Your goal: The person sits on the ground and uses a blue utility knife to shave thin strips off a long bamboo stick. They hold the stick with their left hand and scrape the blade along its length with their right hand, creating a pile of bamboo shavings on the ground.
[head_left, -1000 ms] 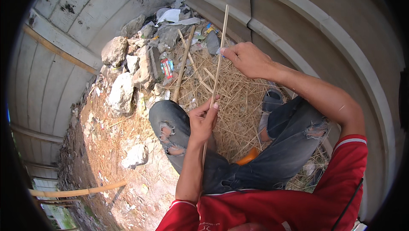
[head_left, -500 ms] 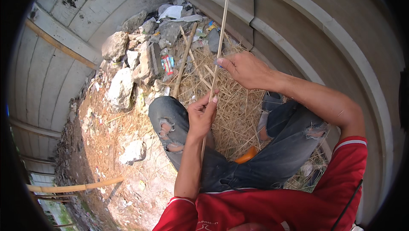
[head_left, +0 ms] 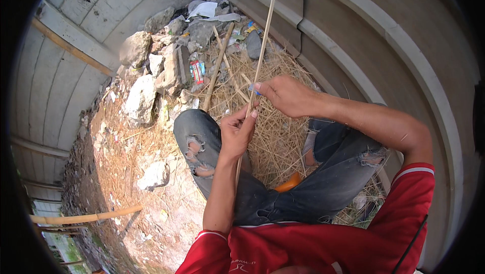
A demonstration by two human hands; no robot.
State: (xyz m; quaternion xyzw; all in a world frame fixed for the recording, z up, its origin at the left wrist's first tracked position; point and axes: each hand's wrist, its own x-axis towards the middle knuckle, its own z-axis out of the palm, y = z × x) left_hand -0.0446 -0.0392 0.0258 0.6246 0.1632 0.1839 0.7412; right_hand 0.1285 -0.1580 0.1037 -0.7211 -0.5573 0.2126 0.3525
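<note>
Left hand (head_left: 236, 133): grasping a thin pale wooden stick (head_left: 263, 46), thumb pressed along it, fingers curled behind.
Right hand (head_left: 290, 96): pinching a small blue item (head_left: 255, 89) against the same stick, just above the left hand; most of the item hidden by fingers, kind unclear.
Thin pale wooden stick: in front of the body, slanted, upper end well past both hands and leaning slightly right; lower part runs beside the left forearm (head_left: 221, 193) down to the lap.
Torn dark jeans (head_left: 313, 193): legs bent and spread under the hands, rips at both knees.
Orange object (head_left: 289, 183): between the legs, partly covered by the jeans.
Straw-like strips (head_left: 283, 142): scattered thickly on the ground between and beyond the legs.
Thicker stick (head_left: 219, 67): lying past the left knee, another slim stick (head_left: 230, 69) beside it.
Rocks (head_left: 140, 100): piled left of these sticks.
Red-and-blue wrapper (head_left: 197, 72): by the rocks.
White sheet (head_left: 203, 10): at the heap's far end.
Ribbed wall (head_left: 348, 26): right side.
Pale panel wall (head_left: 65, 77): left side.
</note>
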